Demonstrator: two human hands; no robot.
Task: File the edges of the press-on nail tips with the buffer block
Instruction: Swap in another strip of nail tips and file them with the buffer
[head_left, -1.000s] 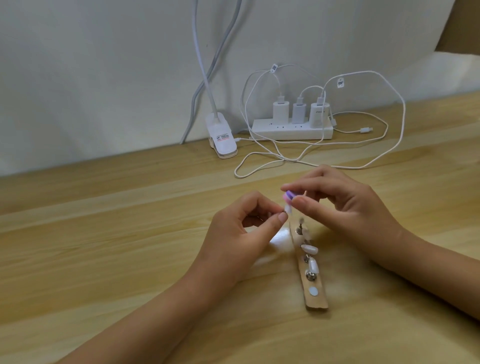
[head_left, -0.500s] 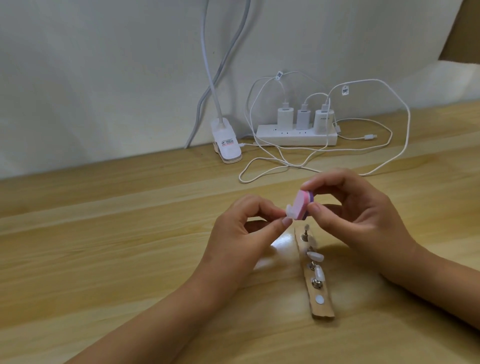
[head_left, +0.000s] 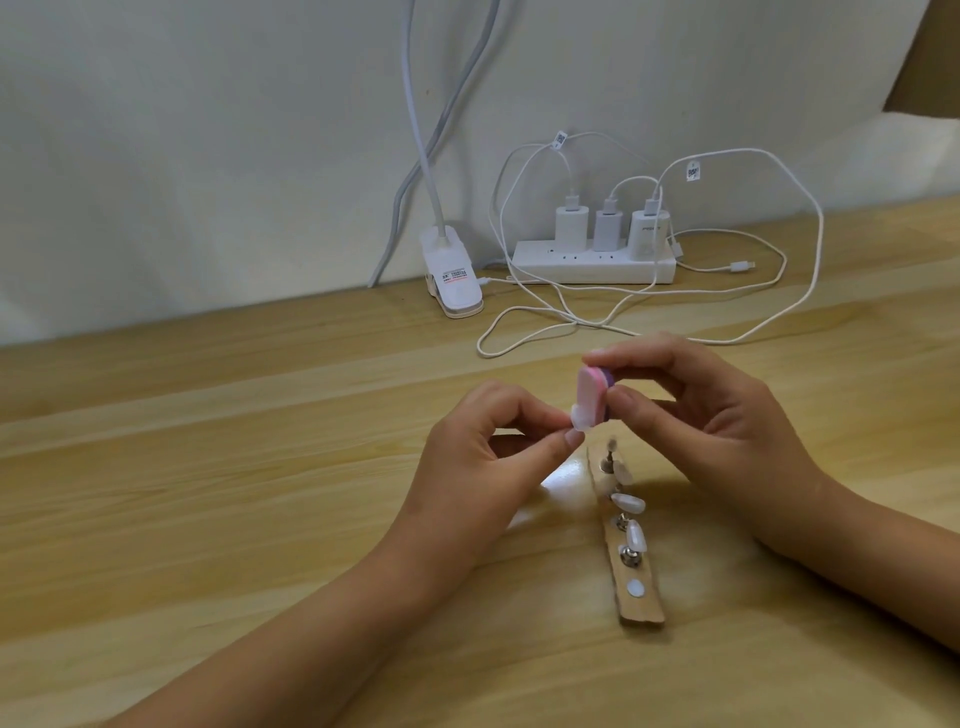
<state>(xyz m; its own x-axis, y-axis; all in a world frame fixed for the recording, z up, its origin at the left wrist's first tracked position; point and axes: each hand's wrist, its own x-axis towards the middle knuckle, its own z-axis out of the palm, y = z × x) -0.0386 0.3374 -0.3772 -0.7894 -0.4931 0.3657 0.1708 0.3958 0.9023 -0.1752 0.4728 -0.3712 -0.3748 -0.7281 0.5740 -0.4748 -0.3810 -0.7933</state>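
- Wooden bench (head_left: 208, 493), light grain.
- Cardboard strip (head_left: 636, 597) w/ nail tips (head_left: 628, 501) on pegs: flat on bench, below right grip (head_left: 717, 415), right of left grip (head_left: 483, 457).
- Power strip (head_left: 592, 265) w/ 3 chargers (head_left: 571, 228): well beyond right grip, at wall.
- White cables (head_left: 571, 322): looped btwn grips & power strip.
- Clip lamp base (head_left: 452, 280): well beyond left grip.

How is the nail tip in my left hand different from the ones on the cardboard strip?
The held nail tip is up in the air, pinched by the left hand; the mounted nail tips sit on metal posts on the cardboard strip, which lies on the table. The held nail tip touches the buffer block held by the right hand; nothing touches the mounted nail tips. All look small and whitish.
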